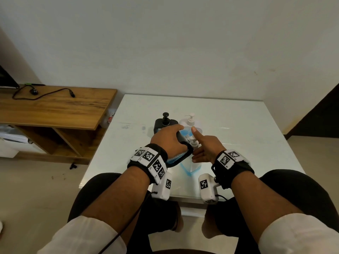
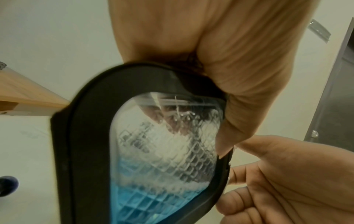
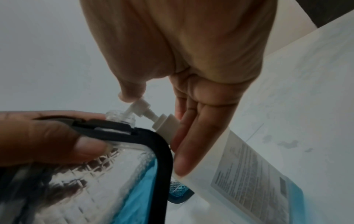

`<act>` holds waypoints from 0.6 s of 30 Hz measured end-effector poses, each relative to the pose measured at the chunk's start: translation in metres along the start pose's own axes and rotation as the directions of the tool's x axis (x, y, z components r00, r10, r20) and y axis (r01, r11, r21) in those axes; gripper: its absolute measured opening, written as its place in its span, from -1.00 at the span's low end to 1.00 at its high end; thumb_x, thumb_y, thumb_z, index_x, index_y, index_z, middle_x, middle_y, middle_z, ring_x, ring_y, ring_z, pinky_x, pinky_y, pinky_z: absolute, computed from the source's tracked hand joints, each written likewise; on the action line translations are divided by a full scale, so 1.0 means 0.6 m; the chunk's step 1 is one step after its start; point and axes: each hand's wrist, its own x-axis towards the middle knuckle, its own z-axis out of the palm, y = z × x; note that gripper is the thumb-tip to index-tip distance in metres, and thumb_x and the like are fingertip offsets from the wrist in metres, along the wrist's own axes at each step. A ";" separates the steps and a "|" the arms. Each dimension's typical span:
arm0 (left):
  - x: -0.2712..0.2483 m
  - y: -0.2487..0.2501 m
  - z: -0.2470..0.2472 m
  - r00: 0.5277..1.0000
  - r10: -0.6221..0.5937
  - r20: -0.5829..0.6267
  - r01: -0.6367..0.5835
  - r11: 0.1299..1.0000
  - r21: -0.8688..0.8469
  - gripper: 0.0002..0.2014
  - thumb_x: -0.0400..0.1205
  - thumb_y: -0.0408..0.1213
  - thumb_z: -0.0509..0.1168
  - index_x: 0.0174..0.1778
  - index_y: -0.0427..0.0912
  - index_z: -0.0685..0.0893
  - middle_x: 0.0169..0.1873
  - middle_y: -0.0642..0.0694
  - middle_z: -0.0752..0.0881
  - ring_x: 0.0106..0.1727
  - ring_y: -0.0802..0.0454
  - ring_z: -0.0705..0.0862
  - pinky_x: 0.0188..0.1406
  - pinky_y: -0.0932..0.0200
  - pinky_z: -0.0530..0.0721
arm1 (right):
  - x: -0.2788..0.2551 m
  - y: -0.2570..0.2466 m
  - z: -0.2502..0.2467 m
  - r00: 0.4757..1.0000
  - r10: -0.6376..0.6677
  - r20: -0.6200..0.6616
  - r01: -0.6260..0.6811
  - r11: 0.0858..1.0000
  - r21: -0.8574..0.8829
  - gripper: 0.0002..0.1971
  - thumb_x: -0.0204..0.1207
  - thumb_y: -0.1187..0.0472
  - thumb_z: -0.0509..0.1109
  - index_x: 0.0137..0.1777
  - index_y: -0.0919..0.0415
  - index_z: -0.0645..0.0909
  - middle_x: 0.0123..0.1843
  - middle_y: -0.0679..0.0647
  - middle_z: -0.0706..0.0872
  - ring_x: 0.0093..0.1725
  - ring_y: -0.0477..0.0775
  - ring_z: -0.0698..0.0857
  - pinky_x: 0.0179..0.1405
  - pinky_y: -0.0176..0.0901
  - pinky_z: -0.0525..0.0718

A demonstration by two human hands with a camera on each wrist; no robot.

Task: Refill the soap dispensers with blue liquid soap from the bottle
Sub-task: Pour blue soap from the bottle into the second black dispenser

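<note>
My left hand (image 1: pixel 168 138) grips a black-framed clear dispenser (image 1: pixel 178 156), tilted, with blue soap pooled at its low end (image 2: pixel 153 204). Its clear open neck (image 3: pixel 122 116) has no pump on it. The soap bottle (image 1: pixel 192 167) stands beside it on the table, clear, with a back label (image 3: pixel 239 174) and a little blue soap at the bottom. My right hand (image 1: pixel 207 145) has one digit pressing down on the bottle's white pump head (image 3: pixel 141 106), whose nozzle points into the open neck. Its other fingers (image 3: pixel 182 151) lie straight along the bottle's collar and shoulder.
Behind the hands stand a black dispenser with a black pump (image 1: pixel 166 121) and a clear bottle with a white pump (image 1: pixel 190 120). The white glass table (image 1: pixel 238 125) meets the wall at its far edge. A wooden shelf unit (image 1: pixel 55 105) with a cable stands to the left.
</note>
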 end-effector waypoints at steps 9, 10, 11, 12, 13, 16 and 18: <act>0.001 0.002 0.002 1.000 0.009 -0.008 -0.009 1.000 -0.008 -0.39 0.44 -0.14 0.43 0.46 0.07 0.50 0.19 0.05 0.68 0.16 0.05 0.64 0.15 0.18 0.58 | 0.005 -0.004 -0.001 0.999 -0.036 0.003 0.036 0.998 -0.059 -0.32 0.60 -0.29 0.33 0.23 0.44 0.59 -0.13 0.46 0.72 -0.16 0.47 0.80 -0.02 0.31 0.82; 0.002 0.003 0.001 1.000 0.008 -0.013 -0.009 1.000 -0.014 -0.39 0.44 -0.15 0.43 0.46 0.07 0.51 0.19 0.06 0.69 0.12 0.07 0.63 0.13 0.20 0.58 | 0.004 -0.004 -0.001 0.999 -0.050 -0.002 0.050 0.996 -0.074 -0.32 0.60 -0.30 0.32 0.20 0.43 0.60 -0.12 0.46 0.73 -0.15 0.48 0.80 -0.03 0.31 0.82; 0.002 0.002 0.002 1.000 0.007 -0.014 -0.007 1.000 -0.019 -0.39 0.44 -0.15 0.43 0.45 0.07 0.51 0.18 0.06 0.69 0.10 0.08 0.63 0.11 0.20 0.58 | 0.002 -0.002 -0.001 0.998 -0.058 -0.008 0.057 0.994 -0.091 -0.31 0.58 -0.34 0.30 0.17 0.40 0.61 -0.12 0.45 0.74 -0.14 0.47 0.81 -0.05 0.30 0.83; 0.002 0.001 0.002 1.000 0.007 -0.012 -0.008 1.000 -0.022 -0.40 0.44 -0.15 0.43 0.45 0.07 0.51 0.18 0.06 0.69 0.11 0.08 0.63 0.12 0.19 0.59 | 0.001 -0.001 -0.001 0.998 -0.060 -0.011 0.059 0.992 -0.108 -0.29 0.57 -0.38 0.28 0.15 0.38 0.62 -0.11 0.43 0.75 -0.15 0.45 0.81 -0.08 0.26 0.84; 0.002 0.000 0.002 1.000 0.005 -0.008 -0.005 1.000 -0.020 -0.39 0.44 -0.15 0.44 0.45 0.07 0.51 0.19 0.06 0.69 0.13 0.07 0.64 0.14 0.16 0.61 | 0.001 0.001 0.000 0.998 -0.059 -0.014 0.057 0.991 -0.121 -0.28 0.55 -0.42 0.25 0.13 0.34 0.63 -0.11 0.41 0.76 -0.15 0.42 0.82 -0.11 0.20 0.85; 0.001 -0.003 0.002 1.000 -0.004 0.000 0.004 1.000 -0.027 -0.36 0.43 -0.14 0.45 0.47 0.07 0.50 0.23 0.06 0.67 0.21 0.03 0.64 0.23 0.09 0.62 | -0.001 0.004 0.000 0.988 -0.137 -0.077 0.117 0.969 -0.216 -0.30 0.53 -0.49 0.15 -0.04 0.20 0.66 -0.16 0.25 0.74 -0.18 0.22 0.74 -0.17 0.04 0.80; 0.000 -0.005 0.005 1.000 -0.003 -0.009 0.002 0.999 -0.040 -0.36 0.43 -0.15 0.46 0.47 0.07 0.50 0.24 0.05 0.67 0.22 0.03 0.64 0.23 0.11 0.62 | 0.004 0.013 0.005 0.952 -0.269 -0.148 0.209 0.921 -0.329 -0.27 0.46 -0.59 0.07 -0.27 0.07 0.69 -0.15 0.22 0.76 -0.12 0.19 0.69 -0.05 0.06 0.70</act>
